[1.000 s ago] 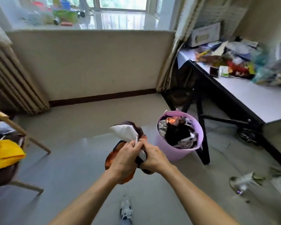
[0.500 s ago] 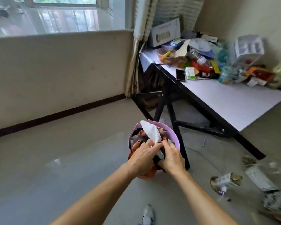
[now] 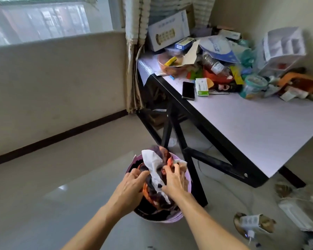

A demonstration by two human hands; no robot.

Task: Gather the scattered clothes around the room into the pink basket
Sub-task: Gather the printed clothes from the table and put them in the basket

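The pink basket [image 3: 170, 220] stands on the floor beside the black table leg, filled with dark clothes. Over its mouth I hold a bundled garment [image 3: 154, 170] in dark, orange and white cloth. My left hand [image 3: 129, 186] grips the bundle's left side with curled fingers. My right hand [image 3: 173, 181] grips its right side, fingers dug into the cloth. The bundle sits on top of the clothes in the basket and hides most of them.
A black-framed table [image 3: 242, 121] with a pale top stands to the right, cluttered at the back with boxes, bags and a phone [image 3: 188, 90]. Its crossed legs [image 3: 186, 159] touch the basket's far side. Bottles and litter [image 3: 255, 224] lie on the floor at right.
I have carried the bundle from open floor to the basket and lowered it onto the clothes inside. The view swung right, so the chair with the yellow cloth left the frame.
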